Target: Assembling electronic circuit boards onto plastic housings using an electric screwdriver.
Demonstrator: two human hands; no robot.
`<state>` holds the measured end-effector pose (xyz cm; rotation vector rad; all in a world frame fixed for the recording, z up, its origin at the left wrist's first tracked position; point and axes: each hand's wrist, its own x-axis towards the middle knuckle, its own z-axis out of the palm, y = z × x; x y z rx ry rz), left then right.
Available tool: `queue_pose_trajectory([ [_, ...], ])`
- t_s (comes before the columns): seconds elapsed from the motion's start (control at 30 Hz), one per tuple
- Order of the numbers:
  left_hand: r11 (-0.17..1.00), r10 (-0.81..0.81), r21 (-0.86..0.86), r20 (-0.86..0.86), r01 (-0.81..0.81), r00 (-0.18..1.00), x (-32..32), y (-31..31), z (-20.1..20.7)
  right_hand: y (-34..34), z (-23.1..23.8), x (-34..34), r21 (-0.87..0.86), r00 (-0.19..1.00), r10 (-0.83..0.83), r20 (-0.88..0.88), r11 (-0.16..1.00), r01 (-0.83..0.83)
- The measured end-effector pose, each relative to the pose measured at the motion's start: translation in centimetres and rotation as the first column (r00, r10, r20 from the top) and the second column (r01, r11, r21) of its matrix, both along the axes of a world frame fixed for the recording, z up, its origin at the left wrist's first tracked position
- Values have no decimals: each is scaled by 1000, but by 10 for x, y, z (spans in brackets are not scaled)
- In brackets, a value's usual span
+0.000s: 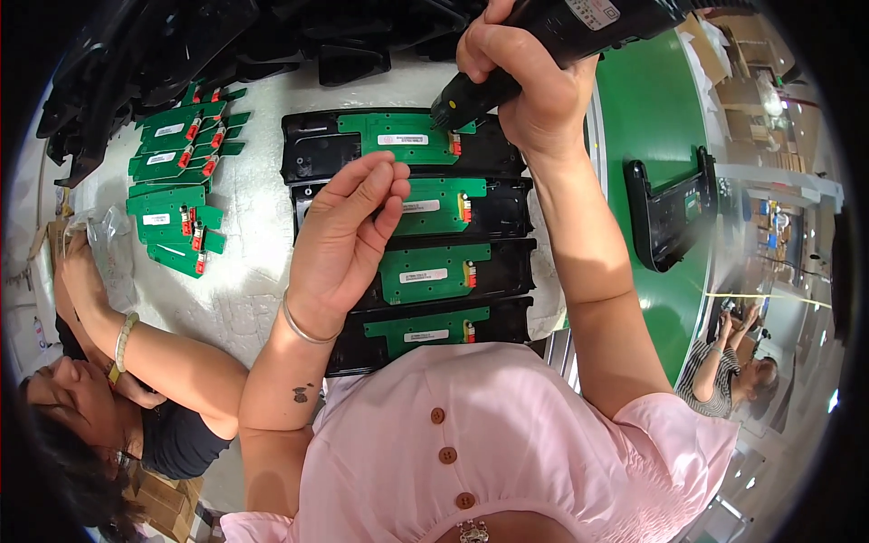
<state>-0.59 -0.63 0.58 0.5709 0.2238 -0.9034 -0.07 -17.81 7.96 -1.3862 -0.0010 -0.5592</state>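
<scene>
My right hand (543, 90) is wrapped round a black electric screwdriver (625, 27). Its tip points down at the farthest green circuit board (371, 125), close to the red connector on that board. The board lies in a long black plastic housing (312, 154). Over the near left part of this housing and the one below hovers my left hand (339, 244). Its thumb and fingertips are pinched together; whatever they hold, if anything, is too small or hidden to make out. Several such housings with boards (412, 262) lie in a column toward my body.
Loose circuit boards (167, 199) with red connectors lie in piles at left on the white surface. Black plastic parts (353, 63) are heaped at the back. Another black housing (665, 217) rests on the green surface at right. A co-worker's arm (181, 362) reaches in at left.
</scene>
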Motion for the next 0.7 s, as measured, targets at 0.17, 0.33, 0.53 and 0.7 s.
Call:
queue_pose_trajectory([
  [0.17,997,-13,-80,-35,10,999,0,1,-6,4,3,-2,-62,998,-2,-59,998,-2],
  [0.33,983,-43,-182,-107,23,993,0,-5,-2,-1,48,-36,-244,830,436,348,897,-369],
  [0.53,974,-47,-226,-120,18,992,-1,-1,1,18,50,-47,-188,834,462,301,886,-423],
  [0.7,932,-96,-362,-170,28,981,-7,-2,-4,19,40,-43,-191,789,531,310,848,-495],
])
